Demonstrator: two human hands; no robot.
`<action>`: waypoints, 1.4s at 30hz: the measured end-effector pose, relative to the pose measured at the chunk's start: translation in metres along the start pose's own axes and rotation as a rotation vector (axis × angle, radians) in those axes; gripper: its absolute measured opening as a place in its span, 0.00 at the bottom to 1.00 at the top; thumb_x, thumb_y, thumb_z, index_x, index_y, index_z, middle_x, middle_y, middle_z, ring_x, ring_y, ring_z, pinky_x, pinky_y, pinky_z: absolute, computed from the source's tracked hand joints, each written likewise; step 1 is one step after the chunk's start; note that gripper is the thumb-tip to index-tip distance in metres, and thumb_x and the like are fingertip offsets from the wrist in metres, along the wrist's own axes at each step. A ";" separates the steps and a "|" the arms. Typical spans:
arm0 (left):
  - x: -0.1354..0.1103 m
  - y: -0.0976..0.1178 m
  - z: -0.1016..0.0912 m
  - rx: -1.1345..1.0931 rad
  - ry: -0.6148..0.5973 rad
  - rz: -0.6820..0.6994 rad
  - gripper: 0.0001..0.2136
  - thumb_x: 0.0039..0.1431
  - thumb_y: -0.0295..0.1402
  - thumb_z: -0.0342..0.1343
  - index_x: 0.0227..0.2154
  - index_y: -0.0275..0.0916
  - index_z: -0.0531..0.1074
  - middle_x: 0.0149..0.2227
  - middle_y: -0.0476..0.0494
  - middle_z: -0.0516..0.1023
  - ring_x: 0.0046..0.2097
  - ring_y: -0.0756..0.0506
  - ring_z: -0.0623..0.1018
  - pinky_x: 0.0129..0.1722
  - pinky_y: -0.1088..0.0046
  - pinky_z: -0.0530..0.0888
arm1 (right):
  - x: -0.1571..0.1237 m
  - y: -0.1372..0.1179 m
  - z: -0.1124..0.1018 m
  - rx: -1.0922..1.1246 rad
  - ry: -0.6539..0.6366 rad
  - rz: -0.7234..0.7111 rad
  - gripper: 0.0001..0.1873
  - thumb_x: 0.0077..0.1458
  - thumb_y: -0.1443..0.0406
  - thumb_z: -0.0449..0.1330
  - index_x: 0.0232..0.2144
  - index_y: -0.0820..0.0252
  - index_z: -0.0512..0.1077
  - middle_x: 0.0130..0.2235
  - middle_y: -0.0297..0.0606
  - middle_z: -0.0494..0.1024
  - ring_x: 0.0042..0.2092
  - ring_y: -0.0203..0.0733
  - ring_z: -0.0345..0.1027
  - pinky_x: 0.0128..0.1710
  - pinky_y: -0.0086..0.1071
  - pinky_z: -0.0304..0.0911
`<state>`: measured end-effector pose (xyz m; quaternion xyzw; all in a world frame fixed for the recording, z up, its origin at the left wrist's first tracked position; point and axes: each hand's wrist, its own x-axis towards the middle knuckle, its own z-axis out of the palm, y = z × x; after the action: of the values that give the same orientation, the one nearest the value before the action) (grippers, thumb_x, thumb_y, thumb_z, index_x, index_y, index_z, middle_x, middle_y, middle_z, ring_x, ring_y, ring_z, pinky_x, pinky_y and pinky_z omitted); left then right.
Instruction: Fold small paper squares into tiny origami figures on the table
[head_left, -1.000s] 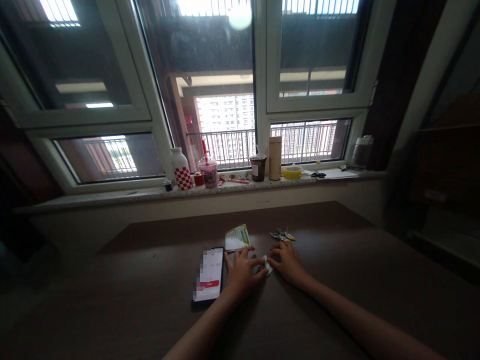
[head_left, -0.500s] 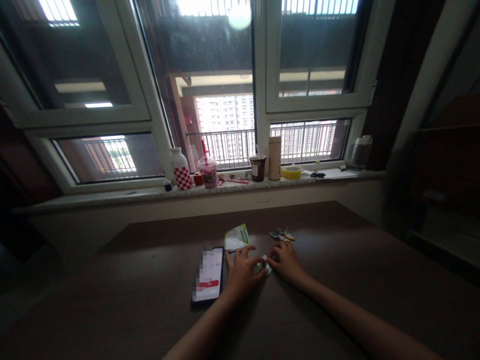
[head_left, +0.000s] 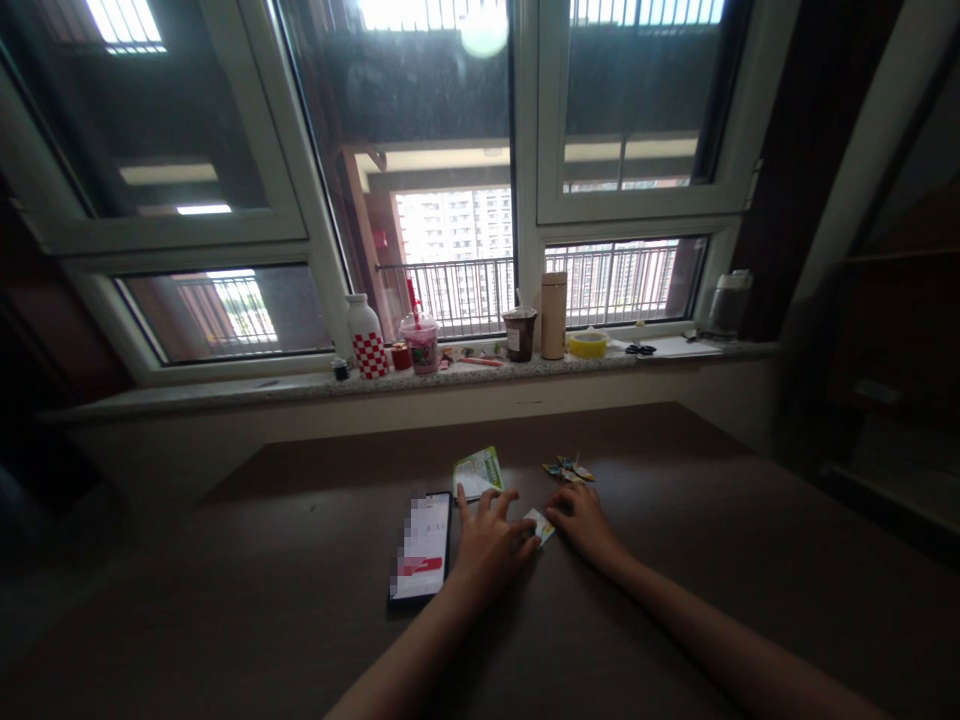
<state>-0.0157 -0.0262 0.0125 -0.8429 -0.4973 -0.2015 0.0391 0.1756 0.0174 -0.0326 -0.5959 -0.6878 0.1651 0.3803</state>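
Observation:
A small piece of paper (head_left: 541, 528), white with green and yellow print, lies on the table between my hands. My left hand (head_left: 491, 535) grips its left edge with thumb and forefinger, while the other fingers spread out toward the left. At the paper's right corner, my right hand (head_left: 581, 518) has its fingers curled and pinched together. Just beyond the right hand sits a folded paper star shape (head_left: 568, 469) in yellow, white and blue. A green-and-white printed card or packet (head_left: 478, 474) lies past my left fingertips.
A phone (head_left: 421, 550) with a lit screen lies left of my left hand on the brown table (head_left: 315, 640). Along the windowsill (head_left: 300, 385) stand a checkered bottle (head_left: 367, 340), lidded cups, a tan flask (head_left: 554, 315), yellow tape (head_left: 588, 345) and scissors (head_left: 640, 349).
My hands have moved slightly apart, and more of the small paper shows between them. My left fingers are spread wider. The whole view has shifted a little.

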 end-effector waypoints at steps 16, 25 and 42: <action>0.000 -0.001 0.000 0.027 0.016 0.046 0.11 0.60 0.46 0.55 0.44 0.58 0.77 0.58 0.49 0.70 0.61 0.35 0.64 0.61 0.31 0.31 | -0.001 -0.002 0.002 -0.076 -0.046 -0.037 0.03 0.49 0.66 0.63 0.27 0.57 0.78 0.42 0.42 0.72 0.52 0.49 0.60 0.55 0.43 0.55; 0.000 -0.004 0.005 0.047 0.047 0.043 0.11 0.60 0.44 0.56 0.44 0.57 0.76 0.57 0.48 0.71 0.60 0.35 0.66 0.60 0.28 0.38 | 0.001 0.000 0.006 -0.093 0.020 -0.116 0.03 0.50 0.67 0.63 0.28 0.58 0.78 0.40 0.43 0.73 0.51 0.50 0.60 0.55 0.44 0.55; 0.002 -0.002 0.005 0.028 0.036 -0.001 0.11 0.58 0.45 0.58 0.43 0.59 0.77 0.56 0.48 0.72 0.59 0.36 0.67 0.60 0.29 0.39 | -0.001 0.002 0.003 -0.038 -0.006 -0.186 0.03 0.49 0.67 0.65 0.25 0.56 0.78 0.37 0.41 0.74 0.48 0.49 0.62 0.54 0.44 0.56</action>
<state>-0.0150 -0.0223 0.0085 -0.8383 -0.4998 -0.2095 0.0596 0.1749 0.0175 -0.0360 -0.5361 -0.7442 0.1179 0.3807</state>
